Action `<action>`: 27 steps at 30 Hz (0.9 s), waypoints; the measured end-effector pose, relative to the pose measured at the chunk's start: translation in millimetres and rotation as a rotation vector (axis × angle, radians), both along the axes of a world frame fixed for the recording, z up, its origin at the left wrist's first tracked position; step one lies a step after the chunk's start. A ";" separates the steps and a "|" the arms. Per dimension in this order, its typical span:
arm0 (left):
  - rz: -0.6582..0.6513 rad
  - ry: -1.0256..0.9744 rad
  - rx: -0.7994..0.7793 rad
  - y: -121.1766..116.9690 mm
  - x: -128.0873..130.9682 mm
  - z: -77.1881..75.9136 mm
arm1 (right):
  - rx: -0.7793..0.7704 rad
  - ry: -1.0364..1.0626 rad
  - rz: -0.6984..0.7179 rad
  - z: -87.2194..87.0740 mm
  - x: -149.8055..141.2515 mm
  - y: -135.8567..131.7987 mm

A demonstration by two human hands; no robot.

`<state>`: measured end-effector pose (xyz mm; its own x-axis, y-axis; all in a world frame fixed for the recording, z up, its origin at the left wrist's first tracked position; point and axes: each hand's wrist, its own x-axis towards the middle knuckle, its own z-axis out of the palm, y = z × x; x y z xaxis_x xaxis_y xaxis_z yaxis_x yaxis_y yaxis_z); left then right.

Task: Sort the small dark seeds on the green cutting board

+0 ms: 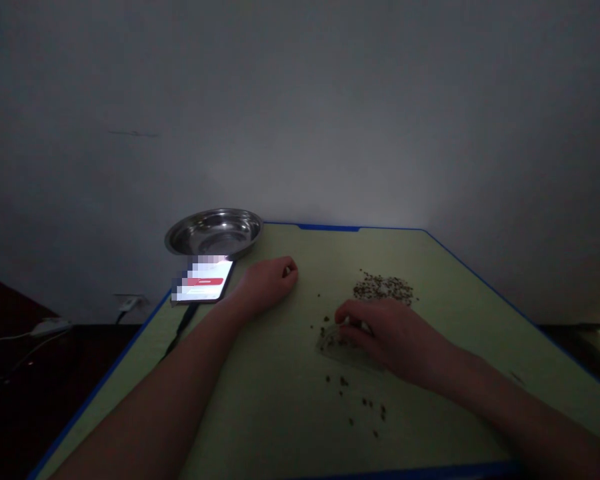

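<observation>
Resting on the pale green table, my left hand point(270, 285) is closed, its thumb and fingers curled together. Whatever it may hold is hidden. My right hand point(397, 337) is bent over a clear, shallow plastic container point(350, 358), with thumb and fingers closed at its rim. Small dark grains show in or under the container, which is partly covered by the hand. Just beyond that hand lies a spread pile of dark grains point(383, 288). Several loose grains point(365, 402) are scattered nearer to me.
A shiny steel basin point(215, 230) stands at the table's far left. In front of it is a lit phone point(205, 283), with a dark strap or cable point(183, 327) below. The table point(270, 413) has a blue edge, and a wall point(330, 133) rises behind.
</observation>
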<state>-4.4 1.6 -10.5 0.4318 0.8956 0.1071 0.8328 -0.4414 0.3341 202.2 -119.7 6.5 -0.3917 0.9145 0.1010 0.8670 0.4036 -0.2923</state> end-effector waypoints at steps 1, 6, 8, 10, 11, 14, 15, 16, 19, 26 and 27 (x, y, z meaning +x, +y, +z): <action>-0.002 0.001 -0.003 -0.2 0.1 0.0 | 0.013 -0.026 -0.019 -1.2 1.7 1.6; -0.003 0.003 -0.010 -2.3 1.3 1.7 | 0.085 -0.095 -0.098 -3.5 20.7 10.0; -0.006 0.003 -0.002 -2.7 1.6 2.2 | 0.090 -0.065 -0.107 -0.8 28.1 11.0; -0.002 0.004 -0.006 -2.6 1.7 2.4 | 0.071 -0.005 -0.100 3.6 35.2 8.6; 0.003 0.005 -0.012 -2.5 1.7 2.5 | 0.056 0.030 -0.097 6.0 39.0 5.9; 0.008 0.007 -0.016 -2.1 1.6 2.8 | -0.015 0.096 -0.091 10.6 51.4 -6.8; 0.006 0.005 -0.015 -2.1 1.6 3.1 | -0.045 0.101 -0.087 10.8 55.3 -11.7; 0.004 0.003 -0.014 -2.1 1.5 3.4 | -0.073 0.100 -0.080 10.1 58.5 -16.2; -0.002 -0.005 -0.020 -2.4 1.2 4.4 | -0.115 0.084 -0.065 3.9 62.4 -24.0; -0.001 -0.007 -0.018 -2.4 -0.1 3.4 | 0.011 0.051 -0.087 -3.8 51.2 -0.9; 0.000 -0.009 -0.015 -1.9 -0.4 2.7 | 0.035 0.040 -0.106 -3.0 50.3 2.9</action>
